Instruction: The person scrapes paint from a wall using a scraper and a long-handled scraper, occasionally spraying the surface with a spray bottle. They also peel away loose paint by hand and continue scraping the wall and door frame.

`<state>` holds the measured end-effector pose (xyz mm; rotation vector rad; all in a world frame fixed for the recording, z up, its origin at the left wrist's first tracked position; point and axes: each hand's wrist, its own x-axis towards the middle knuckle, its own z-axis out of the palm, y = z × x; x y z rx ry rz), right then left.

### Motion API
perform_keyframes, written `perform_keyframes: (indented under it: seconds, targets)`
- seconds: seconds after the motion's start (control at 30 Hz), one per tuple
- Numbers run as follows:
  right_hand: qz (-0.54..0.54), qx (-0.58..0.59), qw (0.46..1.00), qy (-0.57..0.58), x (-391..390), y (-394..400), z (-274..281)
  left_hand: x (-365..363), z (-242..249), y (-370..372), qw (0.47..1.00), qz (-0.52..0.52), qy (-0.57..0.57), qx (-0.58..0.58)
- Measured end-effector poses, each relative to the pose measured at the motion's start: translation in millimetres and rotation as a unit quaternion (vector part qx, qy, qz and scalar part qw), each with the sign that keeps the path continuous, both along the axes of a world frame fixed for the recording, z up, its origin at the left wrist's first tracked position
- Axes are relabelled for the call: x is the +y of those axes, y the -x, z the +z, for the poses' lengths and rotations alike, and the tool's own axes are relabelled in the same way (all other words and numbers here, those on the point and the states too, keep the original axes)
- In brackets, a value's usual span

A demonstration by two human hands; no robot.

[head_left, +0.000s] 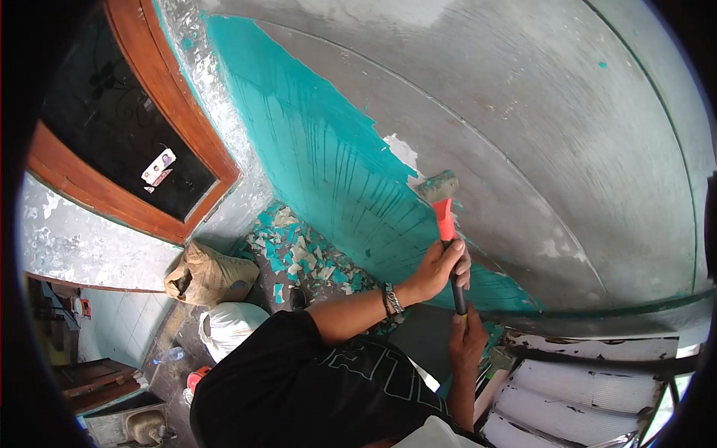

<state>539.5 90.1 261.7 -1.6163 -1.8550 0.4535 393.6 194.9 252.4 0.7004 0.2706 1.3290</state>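
Note:
My left hand (437, 270), with a metal bracelet on its wrist, is closed around the upper part of a long-handled scraper (445, 218). Lower down, my right hand (467, 340) grips the black handle near its end. The scraper has a red neck and a broad grey head (436, 187), which is at the wall at the torn edge of the teal paint (328, 142). Past that edge the wall (523, 134) shows bare grey, with a pale patch (402, 151) just above the head.
Teal and white paint chips (299, 254) litter the floor by the wall. A brown sack (213, 276) and a white sack (230, 328) stand at left, near a plastic bottle (170, 355). A wood-framed window (216, 198) is upper left; white ribbed panels (575, 388) lie lower right.

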Motion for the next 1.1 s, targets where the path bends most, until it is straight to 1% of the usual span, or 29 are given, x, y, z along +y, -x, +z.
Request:
perform_keyframes:
  seconds: [0.03,0.07,0.13,0.2,0.27,0.33,0.43,0.47,0.5,0.57,0.6,0.63,0.67,0.7,0.73,0.8,0.83,0.87,0.9,0.93,0.97,1.03,1.07,1.1]
  targets:
    - [0.008,-0.021,1.0,-0.02,1.5,6.8,6.0,0.7,4.1,5.5,1.0,0.002,0.019,-0.012]
    - [0.009,-0.025,1.0,-0.017,2.5,13.7,11.6,0.9,5.3,9.9,0.999,0.002,0.04,-0.025]
    - [-0.008,-0.024,1.0,-0.004,5.6,25.3,19.3,5.0,0.4,15.5,0.999,-0.003,0.036,-0.035]
    - [-0.01,-0.017,1.0,-0.003,2.5,26.7,12.2,6.7,-1.4,20.3,0.999,-0.021,0.025,-0.014]
    - [-0.015,-0.003,1.0,-0.002,4.8,34.6,6.5,8.0,1.8,32.0,0.998,-0.009,0.043,-0.034]
    - [0.038,-0.005,0.995,-0.095,26.7,60.6,9.1,16.7,4.3,54.8,0.995,0.024,0.078,-0.062]
    - [0.084,-0.027,0.995,-0.038,75.5,108.0,16.5,50.1,-3.4,108.4,0.985,0.132,0.1,-0.052]
    - [0.109,-0.024,0.993,-0.026,87.1,121.0,12.3,59.5,-8.9,125.1,0.979,0.163,0.1,-0.063]
    - [0.117,-0.025,0.992,-0.031,89.3,127.5,6.6,62.3,-10.3,141.0,0.977,0.18,0.099,-0.049]
    - [0.212,0.049,0.976,-0.016,94.6,138.9,0.2,62.9,-12.3,156.0,0.973,0.208,0.092,-0.035]
    - [0.221,0.05,0.974,-0.021,88.9,137.9,1.5,56.5,-12.0,155.3,0.973,0.202,0.108,-0.032]
    - [0.234,0.084,0.968,-0.02,73.6,129.4,1.2,48.2,-12.5,151.5,0.972,0.195,0.126,-0.029]
    - [0.246,0.119,0.962,-0.017,57.7,118.2,-0.6,36.8,-7.0,138.7,0.974,0.198,0.109,0.005]
    - [0.224,0.126,0.966,-0.005,43.7,101.7,-3.5,26.5,-5.8,121.4,0.978,0.186,0.087,0.028]
    - [0.201,0.134,0.97,0.008,30.8,80.9,-5.6,16.8,-2.1,104.9,0.984,0.156,0.064,0.052]
    - [0.162,0.11,0.979,-0.053,8.2,43.5,0.9,5.2,5.7,75.2,0.994,0.083,0.013,0.065]
    - [0.136,0.095,0.984,-0.07,-2.1,25.7,12.0,-1.9,17.4,59.8,0.996,0.058,0.019,0.058]
    - [0.108,0.08,0.987,-0.087,-10.8,11.3,26.8,-3.8,19.1,47.1,0.998,0.009,-0.007,0.069]
    - [0.105,0.079,0.988,-0.085,-16.9,-0.3,42.6,-5.9,22.7,34.0,0.998,-0.026,0.007,0.059]
    - [0.082,0.06,0.993,-0.058,-22.5,-10.4,58.5,-7.4,25.9,23.5,0.997,-0.062,0.018,0.05]
    - [0.059,0.042,0.997,-0.033,-27.4,-15.6,71.3,-8.5,26.9,16.8,0.996,-0.068,0.018,0.051]
    - [0.052,0.02,0.998,-0.028,-27.7,-14.4,91.4,-8.8,28.3,8.0,0.993,-0.095,0.063,-0.015]
    - [0.05,-0.002,0.999,-0.022,-25.5,-11.5,101.9,-7.8,28.5,7.6,0.993,-0.102,0.063,-0.015]
    - [0.057,-0.014,0.998,-0.019,-21.3,-5.0,113.9,-6.2,28.6,9.8,0.992,-0.098,0.066,-0.052]
